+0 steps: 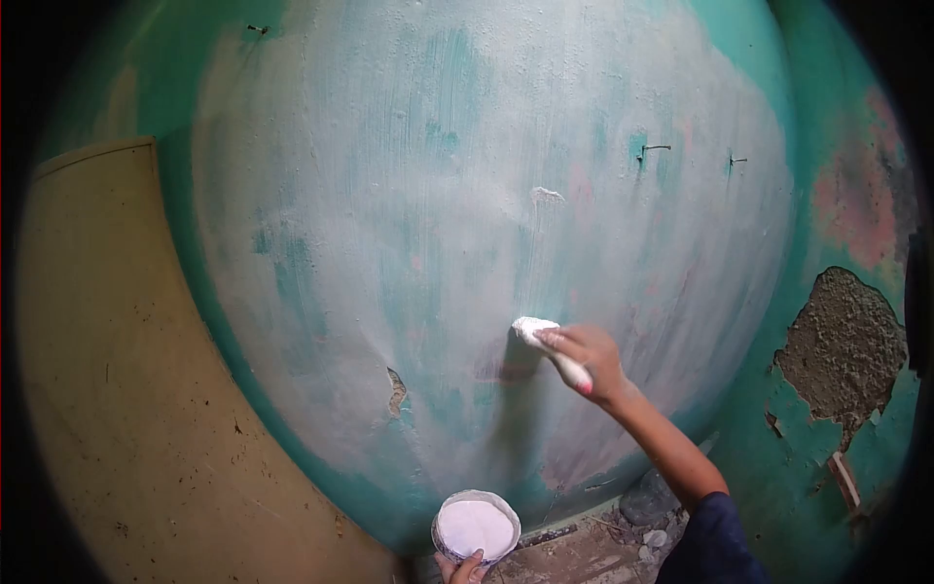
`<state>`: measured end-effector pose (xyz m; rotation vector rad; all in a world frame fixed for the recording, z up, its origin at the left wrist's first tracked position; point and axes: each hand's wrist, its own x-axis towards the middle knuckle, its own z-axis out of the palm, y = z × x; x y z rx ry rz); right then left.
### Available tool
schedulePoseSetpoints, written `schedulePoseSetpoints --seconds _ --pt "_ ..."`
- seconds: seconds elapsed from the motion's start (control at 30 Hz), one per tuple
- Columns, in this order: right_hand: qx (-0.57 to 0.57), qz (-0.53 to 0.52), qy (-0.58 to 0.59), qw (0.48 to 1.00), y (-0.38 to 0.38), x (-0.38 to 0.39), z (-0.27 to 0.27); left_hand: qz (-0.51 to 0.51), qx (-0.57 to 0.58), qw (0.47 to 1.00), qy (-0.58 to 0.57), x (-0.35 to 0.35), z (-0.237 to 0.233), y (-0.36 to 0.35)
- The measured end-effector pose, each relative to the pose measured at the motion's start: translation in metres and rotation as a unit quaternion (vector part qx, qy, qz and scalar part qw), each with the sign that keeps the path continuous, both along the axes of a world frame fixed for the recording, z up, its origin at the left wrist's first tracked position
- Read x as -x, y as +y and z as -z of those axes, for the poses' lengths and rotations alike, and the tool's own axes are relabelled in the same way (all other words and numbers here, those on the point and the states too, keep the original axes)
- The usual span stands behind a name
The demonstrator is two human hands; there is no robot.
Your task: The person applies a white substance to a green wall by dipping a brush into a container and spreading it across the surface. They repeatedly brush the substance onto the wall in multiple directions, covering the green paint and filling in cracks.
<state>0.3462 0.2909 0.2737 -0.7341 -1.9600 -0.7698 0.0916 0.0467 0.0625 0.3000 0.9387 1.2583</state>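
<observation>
My right hand (592, 358) grips a paint brush (547, 343) coated in white, with the brush head pressed against a green wall (438, 243) that is partly covered in thin white paint. My left hand (461, 568) shows only at the bottom edge, holding up a small bowl (475, 527) full of white paint. The bowl sits low, below and to the left of the brush. A dark blue sleeve covers my right upper arm.
A yellow panel (117, 370) stands at the left. At the right, plaster has broken off and left a rough brown patch (842, 346). Small nails (650, 150) stick out of the upper wall. Rubble and stones (642, 511) lie on the floor below.
</observation>
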Motion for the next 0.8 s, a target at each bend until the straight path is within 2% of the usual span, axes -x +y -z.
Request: schedulePoseSetpoints --seconds 0.07,0.13,0.23,0.27,0.33,0.4,0.43,0.47,0.53,0.6,0.63,0.67,0.73,0.77,0.8 --pt "0.003 -0.036 0.04 0.999 0.01 -0.009 -0.031 -0.005 -0.019 1.0 0.01 -0.004 0.006 0.002" --pt "-0.03 -0.02 0.062 0.997 0.015 -0.016 -0.09 0.013 -0.05 0.998 -0.03 -0.008 0.025 0.011" --pt "-0.13 -0.012 0.102 0.986 0.022 -0.015 -0.181 -0.003 -0.048 0.999 -0.017 -0.023 0.03 0.016" --pt "-0.158 0.02 0.101 0.982 0.028 -0.015 -0.198 -0.007 -0.047 0.999 -0.018 -0.028 0.027 0.014" --pt "-0.17 0.029 0.068 0.983 0.031 -0.013 -0.194 -0.003 -0.101 0.99 0.099 -0.037 0.018 0.008" --pt "-0.205 0.079 0.003 0.976 0.037 -0.012 -0.167 -0.01 -0.079 0.995 0.067 -0.045 0.014 0.008" --pt "-0.215 0.037 -0.02 0.976 0.041 -0.011 -0.144 -0.014 -0.059 0.998 0.036 -0.048 0.013 0.01" --pt "-0.187 0.031 -0.039 0.981 0.036 -0.009 -0.116 -0.017 -0.061 0.997 0.035 -0.05 0.015 0.011" --pt "-0.143 0.002 -0.087 0.986 0.025 -0.005 -0.063 0.002 -0.092 0.99 0.106 -0.053 0.021 0.009" --pt "-0.03 -0.028 -0.128 0.991 0.011 -0.006 -0.04 0.004 -0.09 0.989 0.113 -0.058 0.022 0.007" --pt "0.028 -0.041 -0.137 0.989 0.009 -0.007 -0.041 0.008 -0.088 0.989 0.121 -0.06 0.022 0.008" --pt "0.024 -0.043 -0.138 0.989 0.013 -0.012 -0.05 0.006 -0.093 0.988 0.121 -0.062 0.03 0.011" --pt "0.117 -0.016 -0.126 0.985 0.023 -0.02 -0.098 -0.014 -0.06 0.998 -0.019 -0.066 0.057 0.02" --pt "0.148 -0.044 -0.065 0.986 0.032 -0.024 -0.127 -0.016 -0.066 0.998 -0.019 -0.068 0.059 0.019" --pt "0.086 -0.094 -0.023 0.992 0.047 -0.031 -0.158 -0.017 -0.062 0.998 -0.019 -0.069 0.059 0.018"
